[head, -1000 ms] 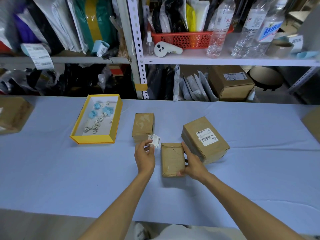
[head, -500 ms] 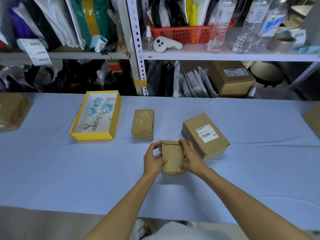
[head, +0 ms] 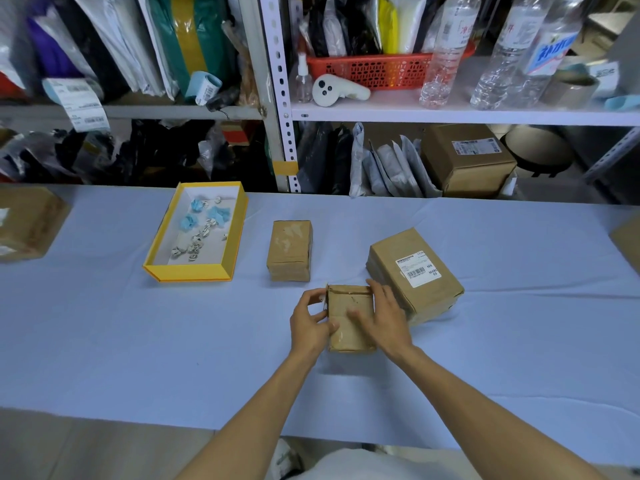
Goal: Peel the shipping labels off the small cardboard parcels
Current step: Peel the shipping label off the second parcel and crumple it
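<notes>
Cardboard this thin: could dent or tear the parcel [head: 348, 303], held on the table [head: 138, 341] just beside the labelled box [head: 394, 268] with left hand [head: 309, 322] and right hand [head: 384, 317] curled round its edges, by squeezing too hard.

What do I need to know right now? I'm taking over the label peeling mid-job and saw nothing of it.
Left hand and right hand both grip the small parcel lying on the table; its top shows no label.
Second small parcel behind it: top bare too.
Yellow box at left holds crumpled peelings.
Left to do: the bigger parcel just right carries a white label. Hidden faces: check them.
</notes>
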### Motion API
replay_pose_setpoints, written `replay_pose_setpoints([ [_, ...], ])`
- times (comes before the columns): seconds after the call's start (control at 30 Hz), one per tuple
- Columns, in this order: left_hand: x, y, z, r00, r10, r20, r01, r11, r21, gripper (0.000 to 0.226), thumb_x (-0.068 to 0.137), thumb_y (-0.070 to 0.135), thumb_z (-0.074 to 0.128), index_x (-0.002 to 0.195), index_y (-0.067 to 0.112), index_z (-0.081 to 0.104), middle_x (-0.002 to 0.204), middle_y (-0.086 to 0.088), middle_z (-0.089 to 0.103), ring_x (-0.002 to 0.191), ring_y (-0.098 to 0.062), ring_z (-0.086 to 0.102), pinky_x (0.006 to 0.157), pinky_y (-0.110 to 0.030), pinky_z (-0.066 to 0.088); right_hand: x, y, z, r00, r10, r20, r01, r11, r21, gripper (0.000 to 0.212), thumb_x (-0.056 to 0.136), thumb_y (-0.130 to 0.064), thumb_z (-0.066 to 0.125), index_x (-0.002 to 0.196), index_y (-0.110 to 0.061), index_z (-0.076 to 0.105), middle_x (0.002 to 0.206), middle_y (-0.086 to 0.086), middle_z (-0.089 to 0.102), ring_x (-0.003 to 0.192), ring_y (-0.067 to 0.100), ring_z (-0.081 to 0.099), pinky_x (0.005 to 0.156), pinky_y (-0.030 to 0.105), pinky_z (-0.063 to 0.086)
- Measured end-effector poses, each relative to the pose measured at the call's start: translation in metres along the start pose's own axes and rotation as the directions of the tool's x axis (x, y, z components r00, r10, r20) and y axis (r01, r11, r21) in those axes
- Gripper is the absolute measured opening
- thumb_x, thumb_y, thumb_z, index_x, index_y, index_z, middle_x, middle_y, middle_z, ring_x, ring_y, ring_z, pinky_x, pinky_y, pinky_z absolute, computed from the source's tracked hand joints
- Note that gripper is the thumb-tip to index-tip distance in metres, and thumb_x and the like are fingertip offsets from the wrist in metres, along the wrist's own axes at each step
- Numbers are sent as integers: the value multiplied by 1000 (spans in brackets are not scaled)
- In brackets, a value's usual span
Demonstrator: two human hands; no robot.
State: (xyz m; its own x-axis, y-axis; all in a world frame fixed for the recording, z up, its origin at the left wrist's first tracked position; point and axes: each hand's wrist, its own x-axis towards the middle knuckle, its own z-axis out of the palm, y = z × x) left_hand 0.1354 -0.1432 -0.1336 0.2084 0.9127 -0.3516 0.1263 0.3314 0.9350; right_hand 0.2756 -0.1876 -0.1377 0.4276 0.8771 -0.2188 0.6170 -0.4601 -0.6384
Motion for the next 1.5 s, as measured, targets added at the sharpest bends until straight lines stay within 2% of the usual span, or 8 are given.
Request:
replay_pose_setpoints([
  [0.1,-1,1,1,1000,-25,-10,25,999,-33,68,62,-22,73,115,17,56,110,2,56,82,-11,66,61,-12,54,3,-13,-4,994,80,78,-65,981,-182,97,61,-66,75,136,-20,36,132,3,37,112,32,57,89,41,46],
  [0.27,-3,-1,5,997,-76,-23,75,997,-29,68,67,-26,63,112,24,56,118,-4,54,87,-14,67,68,-32,58,11,-12,-7,994,96,-60,-100,993,-66,63,64,-51,81,106,-15,51,113,5,47,96,31,58,80,39,47],
  [0.43,0,-3,6,996,-86,-14,86,996,-20,69,67,-26,62,114,24,55,119,-4,53,91,-20,66,66,-29,58,19,-3,-9,994,14,-110,-17,1000,-21,19,90,-25,62,103,-12,61,108,8,54,98,31,60,82,38,47],
  [0.67,1,-3,3,996,-90,-23,90,996,-8,67,67,-23,67,115,22,56,119,-4,55,82,-15,67,63,-24,57,9,-2,-15,972,-20,233,77,969,-236,106,51,-44,90,135,-13,33,131,6,30,108,30,55,92,40,49],
  [0.9,1,-1,2,997,-82,14,81,997,19,71,69,-24,66,123,22,54,119,-6,53,90,-22,65,61,-20,56,21,6,-14,995,-103,15,104,980,-171,32,91,-13,57,122,-6,57,119,11,51,111,30,56,92,37,45],
  [1.07,2,0,3,997,-73,-4,73,997,39,72,69,-24,65,123,22,54,115,-5,54,85,-19,67,61,-23,57,15,5,-17,979,4,206,53,962,-270,99,57,-52,84,137,-14,39,132,5,38,114,29,53,94,43,48],
  [1.27,3,2,1,999,-42,2,41,993,112,65,70,-18,67,116,26,57,112,-4,58,94,-25,67,68,-25,57,28,8,-16,995,-91,31,95,976,-195,20,82,-19,69,91,-2,62,100,11,58,93,32,60,77,40,50],
  [1.5,14,12,-13,985,35,-169,5,973,232,42,76,10,75,110,29,60,103,5,63,78,-11,64,65,-21,48,31,3,-16,995,-100,11,100,963,-251,18,83,-1,46,67,-5,55,83,11,55,75,27,53,64,37,46],
])
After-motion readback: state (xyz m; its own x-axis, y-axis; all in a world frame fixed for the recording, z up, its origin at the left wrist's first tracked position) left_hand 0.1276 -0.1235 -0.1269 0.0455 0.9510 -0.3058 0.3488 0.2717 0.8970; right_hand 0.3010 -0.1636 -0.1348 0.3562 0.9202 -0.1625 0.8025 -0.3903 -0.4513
